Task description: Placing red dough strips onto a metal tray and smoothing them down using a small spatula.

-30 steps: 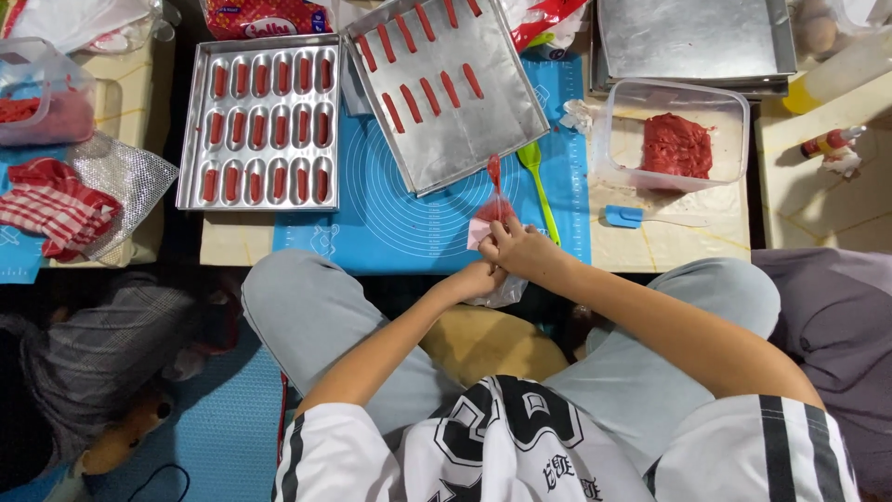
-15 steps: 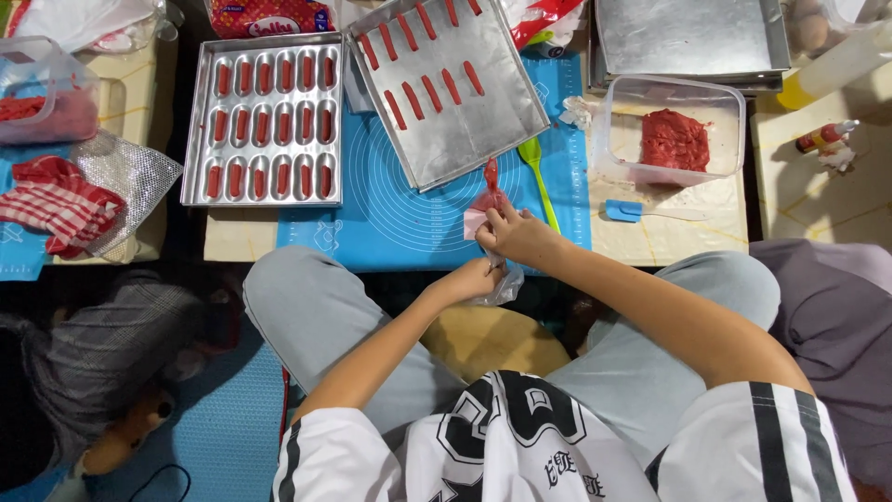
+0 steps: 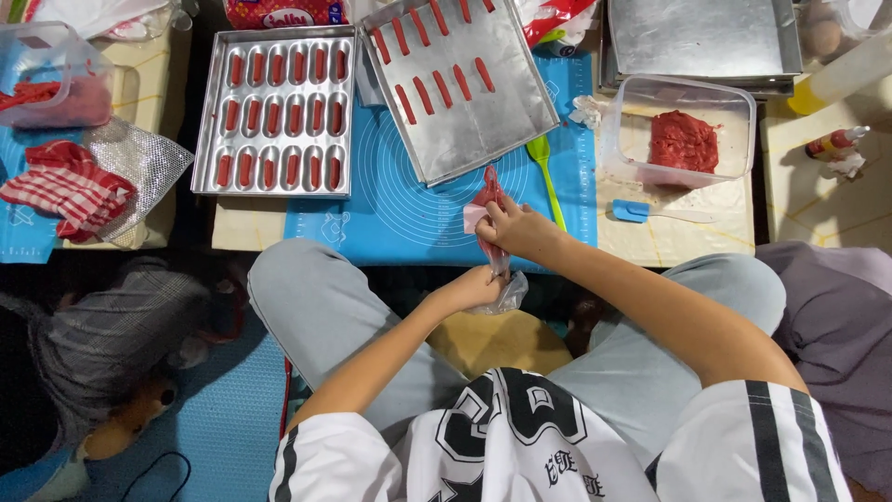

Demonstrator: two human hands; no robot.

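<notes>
At far left, a clear plastic tub [image 3: 56,74] with red contents sits above a red-and-white checked cloth [image 3: 65,191] lying against a clear mesh-patterned bag [image 3: 139,167]. To the right, a metal mould tray [image 3: 276,112] holds rows of oblong cavities filled with red paste. Its right side overlaps a blue silicone mat [image 3: 409,214]. A flat metal baking sheet [image 3: 465,102] rests tilted on the mat and carries short red piped strips.

The left hand [image 3: 469,290] is closed around the twisted clear tail of a piping bag [image 3: 491,223], just above the lap. The right hand [image 3: 516,228] is closed around the bag's upper body. The bag holds red paste, and its tip points toward the near edge of the baking sheet, over the mat.

Just right of the hands, a green spatula [image 3: 546,177] lies on the mat. Further right, a clear rectangular container [image 3: 683,139] holds a block of red paste [image 3: 683,141], with a small blue spatula [image 3: 636,212] in front of it. A stack of empty metal trays [image 3: 701,42] sits behind the container. A small bottle [image 3: 832,144] lies at far right.
</notes>
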